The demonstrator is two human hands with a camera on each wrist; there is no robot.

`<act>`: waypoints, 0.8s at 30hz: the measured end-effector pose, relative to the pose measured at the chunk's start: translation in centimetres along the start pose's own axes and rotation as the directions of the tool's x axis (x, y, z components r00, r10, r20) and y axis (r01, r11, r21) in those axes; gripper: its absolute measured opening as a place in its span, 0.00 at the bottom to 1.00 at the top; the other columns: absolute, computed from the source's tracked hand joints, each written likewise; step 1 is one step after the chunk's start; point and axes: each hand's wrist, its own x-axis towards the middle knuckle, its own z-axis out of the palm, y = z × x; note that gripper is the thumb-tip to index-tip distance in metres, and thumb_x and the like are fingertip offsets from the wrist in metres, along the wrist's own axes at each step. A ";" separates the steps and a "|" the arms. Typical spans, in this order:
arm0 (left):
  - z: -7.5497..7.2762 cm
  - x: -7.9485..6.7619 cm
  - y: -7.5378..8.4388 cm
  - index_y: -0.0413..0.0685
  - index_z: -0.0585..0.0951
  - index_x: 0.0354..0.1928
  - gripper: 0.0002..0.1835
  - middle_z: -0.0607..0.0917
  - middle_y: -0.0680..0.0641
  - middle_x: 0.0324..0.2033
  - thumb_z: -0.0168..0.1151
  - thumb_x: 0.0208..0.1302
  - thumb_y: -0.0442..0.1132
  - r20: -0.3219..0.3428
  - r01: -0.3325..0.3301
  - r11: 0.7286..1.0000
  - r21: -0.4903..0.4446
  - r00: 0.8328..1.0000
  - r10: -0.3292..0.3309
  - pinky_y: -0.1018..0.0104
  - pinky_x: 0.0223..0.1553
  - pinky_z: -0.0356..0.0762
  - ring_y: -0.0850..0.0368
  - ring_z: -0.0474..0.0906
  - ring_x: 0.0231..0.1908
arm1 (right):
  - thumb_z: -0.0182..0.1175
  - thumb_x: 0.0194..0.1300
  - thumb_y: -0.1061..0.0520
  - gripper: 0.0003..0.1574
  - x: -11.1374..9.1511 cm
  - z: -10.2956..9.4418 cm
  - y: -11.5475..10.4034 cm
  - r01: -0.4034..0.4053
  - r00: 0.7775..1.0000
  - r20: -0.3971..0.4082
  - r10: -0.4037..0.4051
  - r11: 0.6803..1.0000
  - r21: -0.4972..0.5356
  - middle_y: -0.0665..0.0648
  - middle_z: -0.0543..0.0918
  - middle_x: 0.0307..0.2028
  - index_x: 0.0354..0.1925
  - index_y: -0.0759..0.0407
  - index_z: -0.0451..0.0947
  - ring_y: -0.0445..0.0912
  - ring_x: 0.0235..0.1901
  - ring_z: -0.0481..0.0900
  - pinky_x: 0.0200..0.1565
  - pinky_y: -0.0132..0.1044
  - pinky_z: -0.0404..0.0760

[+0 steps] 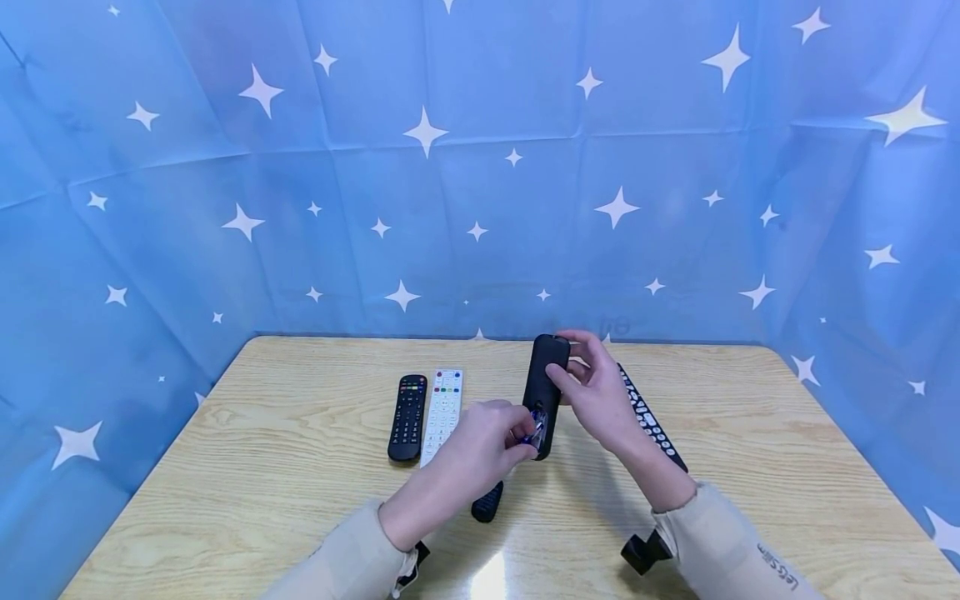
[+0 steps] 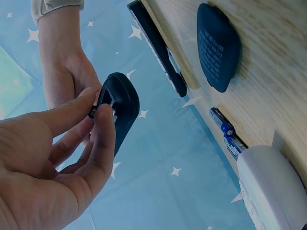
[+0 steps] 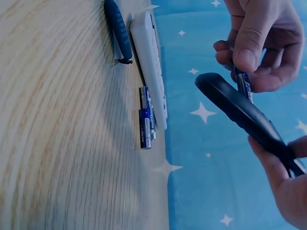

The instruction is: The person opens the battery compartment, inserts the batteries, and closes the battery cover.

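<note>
My right hand [image 1: 596, 396] grips a black remote control [image 1: 542, 375] near its far end and holds it tilted above the table, back side facing me, with its battery compartment uncovered. My left hand [image 1: 491, 433] pinches a blue battery [image 3: 243, 85] between thumb and fingers at that compartment. Much of the battery is hidden by fingers in the left wrist view, where the remote's end [image 2: 125, 103] shows beside them. Beneath the hands, a black battery cover [image 2: 218, 48] with printed text lies on the table. Several blue batteries [image 3: 145, 125] lie beside a white remote control [image 3: 146, 45].
On the wooden table [image 1: 300, 517], another black remote control [image 1: 408, 418] lies left of the white one. A long black remote with pale buttons [image 1: 651, 421] lies to the right, partly behind my right hand. A blue star-patterned cloth [image 1: 480, 183] hangs behind the table.
</note>
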 end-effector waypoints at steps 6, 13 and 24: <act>0.1 -0.1 -0.1 0.41 0.89 0.37 0.07 0.85 0.49 0.30 0.77 0.58 0.30 -0.007 -0.040 0.999 -0.012 0.999 0.039 0.83 0.29 0.75 0.70 0.78 0.27 | 0.58 0.77 0.63 0.30 0.1 0.0 0.0 -0.009 1.000 -0.006 0.009 1.000 0.008 0.67 0.74 0.57 0.71 0.61 0.61 0.54 0.53 0.81 0.41 0.44 0.87; 0.0 -0.1 -0.1 0.41 0.91 0.41 0.07 0.88 0.48 0.34 0.74 0.60 0.28 -0.001 -0.061 0.998 0.023 0.998 0.061 0.82 0.33 0.76 0.66 0.82 0.31 | 0.58 0.76 0.64 0.30 0.2 -0.1 0.2 -0.009 1.000 -0.008 0.009 0.999 0.031 0.67 0.73 0.57 0.71 0.61 0.61 0.51 0.52 0.82 0.42 0.47 0.87; -0.1 -0.1 0.0 0.44 0.91 0.43 0.08 0.88 0.50 0.35 0.73 0.62 0.29 -0.002 -0.069 0.994 0.080 0.998 0.069 0.80 0.35 0.77 0.65 0.82 0.35 | 0.59 0.76 0.63 0.29 0.2 -0.2 0.3 -0.001 1.000 -0.008 0.001 1.000 0.022 0.66 0.73 0.57 0.70 0.59 0.62 0.52 0.52 0.82 0.43 0.48 0.87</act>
